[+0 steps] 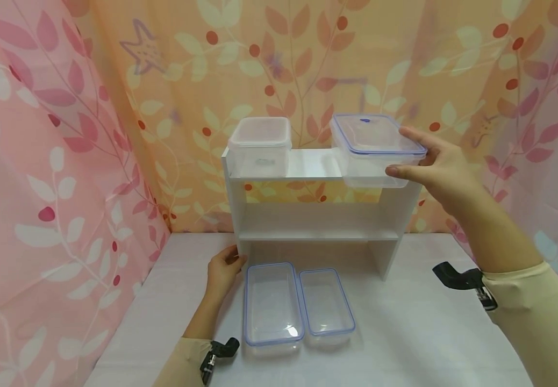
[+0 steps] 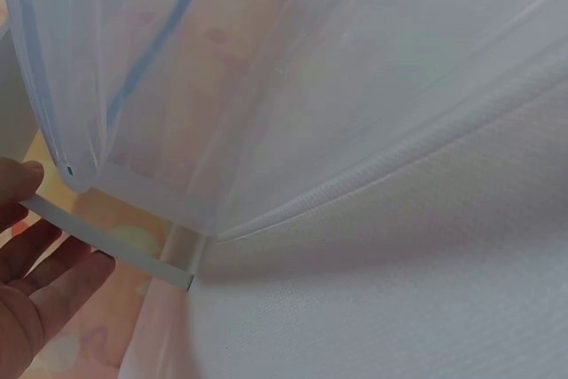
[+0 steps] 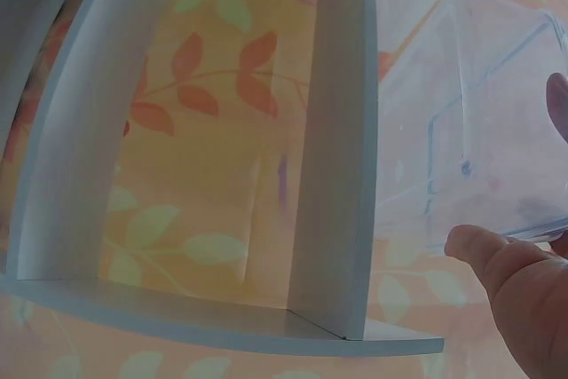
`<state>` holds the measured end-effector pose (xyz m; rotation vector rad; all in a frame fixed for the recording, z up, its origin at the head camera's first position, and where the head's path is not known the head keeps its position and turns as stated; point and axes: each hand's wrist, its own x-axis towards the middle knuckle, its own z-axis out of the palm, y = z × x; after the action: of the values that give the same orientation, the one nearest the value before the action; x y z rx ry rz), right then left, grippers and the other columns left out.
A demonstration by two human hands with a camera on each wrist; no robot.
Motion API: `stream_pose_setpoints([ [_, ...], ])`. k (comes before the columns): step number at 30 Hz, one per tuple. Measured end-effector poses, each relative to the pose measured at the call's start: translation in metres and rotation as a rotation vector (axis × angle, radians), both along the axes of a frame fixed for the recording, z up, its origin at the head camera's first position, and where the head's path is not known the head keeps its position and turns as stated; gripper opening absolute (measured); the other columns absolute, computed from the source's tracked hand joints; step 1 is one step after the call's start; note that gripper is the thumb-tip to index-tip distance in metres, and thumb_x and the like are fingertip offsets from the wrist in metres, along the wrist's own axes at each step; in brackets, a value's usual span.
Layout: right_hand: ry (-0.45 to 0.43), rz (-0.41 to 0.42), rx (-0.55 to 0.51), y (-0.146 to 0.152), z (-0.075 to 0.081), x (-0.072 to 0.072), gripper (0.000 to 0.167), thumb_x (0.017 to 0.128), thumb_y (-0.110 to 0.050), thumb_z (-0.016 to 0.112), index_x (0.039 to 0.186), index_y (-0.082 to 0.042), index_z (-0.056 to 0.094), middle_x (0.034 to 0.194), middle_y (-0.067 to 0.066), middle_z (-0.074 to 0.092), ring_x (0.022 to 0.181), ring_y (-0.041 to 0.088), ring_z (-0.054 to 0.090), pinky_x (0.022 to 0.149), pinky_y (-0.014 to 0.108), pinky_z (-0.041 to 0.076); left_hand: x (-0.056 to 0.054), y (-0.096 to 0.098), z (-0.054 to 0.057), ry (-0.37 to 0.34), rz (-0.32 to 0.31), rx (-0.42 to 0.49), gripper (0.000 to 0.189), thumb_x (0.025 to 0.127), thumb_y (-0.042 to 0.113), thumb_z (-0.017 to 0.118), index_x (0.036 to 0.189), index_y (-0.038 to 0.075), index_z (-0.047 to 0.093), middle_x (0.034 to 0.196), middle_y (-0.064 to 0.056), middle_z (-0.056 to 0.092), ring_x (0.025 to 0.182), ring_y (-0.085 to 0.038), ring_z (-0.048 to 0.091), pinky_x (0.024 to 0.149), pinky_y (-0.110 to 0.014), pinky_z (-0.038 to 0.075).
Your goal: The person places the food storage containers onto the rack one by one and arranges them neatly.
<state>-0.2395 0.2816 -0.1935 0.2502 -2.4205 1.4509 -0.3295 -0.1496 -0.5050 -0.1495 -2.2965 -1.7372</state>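
Observation:
My right hand (image 1: 453, 174) grips a clear plastic food container with a blue-rimmed lid (image 1: 373, 134), thumb on its front side and fingers at the lid's right edge. The container is at the right end of the top of a small white shelf unit (image 1: 317, 221); whether its base touches the top I cannot tell. In the right wrist view, the thumb (image 3: 510, 277) lies against the clear wall. Low on the unit's left side, my left hand (image 1: 222, 274) pinches the front edge of the side panel (image 2: 106, 241), as the left wrist view shows.
Another clear container with a whitish lid (image 1: 259, 148) sits on the unit's top left. Two blue-rimmed clear containers, a larger one (image 1: 274, 303) and a narrower one (image 1: 327, 301), stand side by side on the white table (image 1: 429, 333) before the unit. Patterned curtains (image 1: 187, 80) hang behind and beside.

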Motion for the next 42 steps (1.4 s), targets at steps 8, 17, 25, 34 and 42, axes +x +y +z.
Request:
stream_pose_setpoints([
  [8,-0.003,0.017,-0.019,-0.002,0.001,-0.016,0.088,0.086,-0.016,0.085,0.16,-0.022,0.037,0.112,-0.008,0.069,0.093,0.004,0.066,0.074,0.014,0.055,0.003,-0.002,0.003,-0.001,0.004,0.011,0.04,0.092,0.015,0.077,0.129,0.001,0.069,0.125,-0.019,0.071,0.11,-0.032,0.071,0.077,-0.028,0.063],
  [17,-0.027,0.013,-0.022,-0.001,-0.002,-0.033,0.09,0.086,-0.021,0.085,0.161,-0.024,0.035,0.141,0.012,0.053,0.1,0.007,0.063,0.076,0.012,0.053,0.003,-0.002,0.003,-0.001,0.01,0.02,0.037,0.092,0.014,0.077,0.127,0.003,0.07,0.124,-0.018,0.072,0.11,-0.032,0.072,0.076,-0.027,0.063],
  [25,-0.037,0.001,-0.011,0.001,-0.004,-0.042,0.092,0.086,-0.024,0.085,0.162,-0.023,0.033,0.14,0.011,0.052,0.098,0.006,0.063,0.075,0.012,0.052,0.003,0.0,0.004,0.006,0.0,0.014,0.04,0.093,0.011,0.076,0.13,0.0,0.067,0.126,-0.024,0.069,0.112,-0.034,0.071,0.078,-0.028,0.063],
  [34,-0.062,-0.005,-0.029,0.005,-0.009,-0.05,0.092,0.087,-0.025,0.085,0.162,-0.024,0.031,0.14,0.015,0.053,0.098,0.006,0.061,0.077,0.011,0.051,0.003,0.001,0.004,0.01,0.007,0.007,0.037,0.092,0.009,0.076,0.128,0.0,0.068,0.124,-0.021,0.07,0.111,-0.034,0.071,0.076,-0.029,0.064],
  [42,-0.065,-0.01,-0.031,0.005,-0.008,-0.054,0.093,0.086,-0.025,0.085,0.162,-0.024,0.031,0.148,0.016,0.047,0.101,0.006,0.059,0.077,0.01,0.05,0.002,0.001,0.003,0.012,0.003,0.01,0.038,0.092,0.009,0.076,0.128,0.001,0.068,0.125,-0.021,0.07,0.11,-0.034,0.071,0.077,-0.029,0.064],
])
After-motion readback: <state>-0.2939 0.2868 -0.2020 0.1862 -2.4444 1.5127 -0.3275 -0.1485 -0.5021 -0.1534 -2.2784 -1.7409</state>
